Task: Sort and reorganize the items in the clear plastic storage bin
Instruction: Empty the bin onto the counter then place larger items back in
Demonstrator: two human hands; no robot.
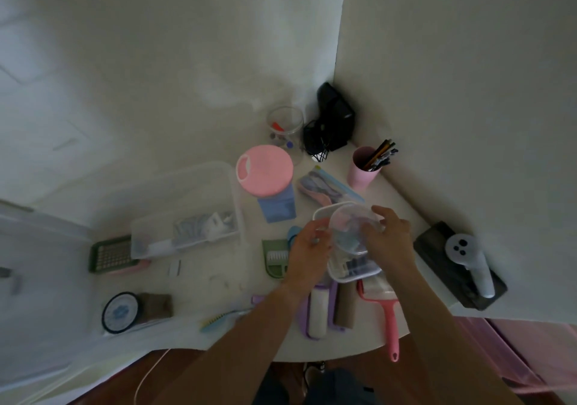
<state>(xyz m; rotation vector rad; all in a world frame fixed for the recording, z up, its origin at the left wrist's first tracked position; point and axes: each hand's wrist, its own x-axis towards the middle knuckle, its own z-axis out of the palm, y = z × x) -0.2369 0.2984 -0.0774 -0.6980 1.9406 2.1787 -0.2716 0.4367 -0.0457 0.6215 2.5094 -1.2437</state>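
A clear round plastic container [351, 228] hangs tilted above a small white-rimmed clear tray [349, 272] at the table's right middle. My left hand [307, 253] grips the container's left side with curled fingers. My right hand [388, 236] curls round its right rim. The tray holds dark small items, partly hidden by my hands. The large clear plastic storage bin [187, 208] stands to the left, with a few grey and white items at its near end.
A pink-lidded blue canister [265, 175], a pink cup of pencils [363, 167], a glass jar [284, 122] and a black device [334, 120] stand behind. A pink brush [390, 317], purple case [318, 311], green grater [112, 254], round tin [120, 312] and white handheld device [468, 258] lie nearby.
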